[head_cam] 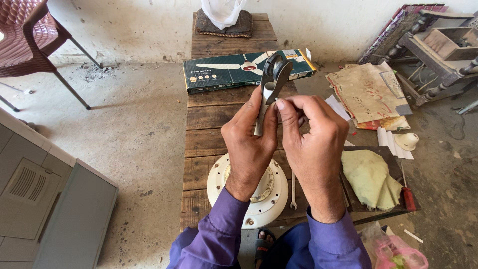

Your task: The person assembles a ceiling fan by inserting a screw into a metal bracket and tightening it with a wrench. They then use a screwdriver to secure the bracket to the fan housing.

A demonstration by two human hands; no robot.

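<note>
My left hand point(249, 144) is wrapped around the handles of a pair of metal pliers point(271, 82), held upright above a wooden bench point(209, 129). The jaws of the pliers clamp a small dark round part. My right hand point(311, 139) pinches at the pliers just below the jaws with thumb and forefinger. Under my wrists a round white ceiling-fan motor housing point(271, 204) lies on the bench. A slim spanner point(293, 192) rests beside it.
A long green fan box point(224, 72) lies across the bench. A yellow cloth point(371, 179) and a red-handled screwdriver point(408, 197) sit at the right. Papers point(366, 92) and wooden furniture parts point(438, 45) are at the far right, a brown chair point(30, 40) at the far left, a grey cabinet point(45, 204) nearby.
</note>
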